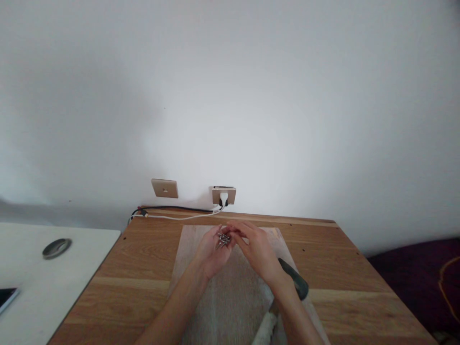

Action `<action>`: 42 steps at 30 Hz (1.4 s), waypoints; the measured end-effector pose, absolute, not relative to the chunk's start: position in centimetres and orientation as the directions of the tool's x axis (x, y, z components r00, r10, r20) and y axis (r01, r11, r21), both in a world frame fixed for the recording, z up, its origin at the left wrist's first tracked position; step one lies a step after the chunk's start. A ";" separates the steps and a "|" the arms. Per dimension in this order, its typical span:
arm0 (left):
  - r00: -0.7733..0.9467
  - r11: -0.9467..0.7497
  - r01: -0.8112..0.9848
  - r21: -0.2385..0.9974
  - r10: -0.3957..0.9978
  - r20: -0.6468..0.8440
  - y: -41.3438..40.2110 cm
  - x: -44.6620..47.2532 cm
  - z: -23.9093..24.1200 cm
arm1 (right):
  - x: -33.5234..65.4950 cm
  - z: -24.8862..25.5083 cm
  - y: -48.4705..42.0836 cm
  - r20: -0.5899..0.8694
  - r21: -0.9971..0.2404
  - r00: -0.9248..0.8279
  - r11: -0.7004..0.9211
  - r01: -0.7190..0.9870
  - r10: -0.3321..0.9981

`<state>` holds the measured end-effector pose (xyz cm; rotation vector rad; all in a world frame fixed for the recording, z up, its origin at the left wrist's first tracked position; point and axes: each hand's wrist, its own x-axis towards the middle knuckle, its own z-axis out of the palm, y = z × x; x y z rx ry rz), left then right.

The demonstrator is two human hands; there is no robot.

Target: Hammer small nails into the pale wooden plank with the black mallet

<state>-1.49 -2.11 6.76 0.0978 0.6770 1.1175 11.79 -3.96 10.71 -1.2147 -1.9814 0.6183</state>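
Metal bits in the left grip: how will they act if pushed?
Metal pieces look stiff, given their metallic shine. They may slide or roll, being slim. They'd probably shift separately, since they lie loosely in the cupped left grip.

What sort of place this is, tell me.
Probably a room in a home: a wooden table against a plain white wall, with a white plug in a socket.
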 end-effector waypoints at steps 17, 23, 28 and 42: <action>0.627 -0.483 0.710 0.513 0.764 -0.148 -4.8 -4.8 7.5 | 14.3 14.0 -6.4 0.583 -0.680 -0.056 0.525 0.512 0.810; 0.613 -0.502 0.703 0.504 0.787 -0.071 -5.9 -4.0 6.4 | 15.0 14.6 -7.2 0.601 -0.661 -0.074 0.548 0.512 0.795; 0.592 -0.542 0.696 0.471 0.804 0.049 -10.0 -4.5 6.6 | 15.8 15.6 -8.3 0.624 -0.607 -0.095 0.558 0.565 0.776; 0.618 -0.594 0.773 -0.224 0.626 0.475 -24.3 -16.1 2.4 | 30.1 -0.2 -18.9 0.360 -0.411 0.170 -0.008 0.912 0.917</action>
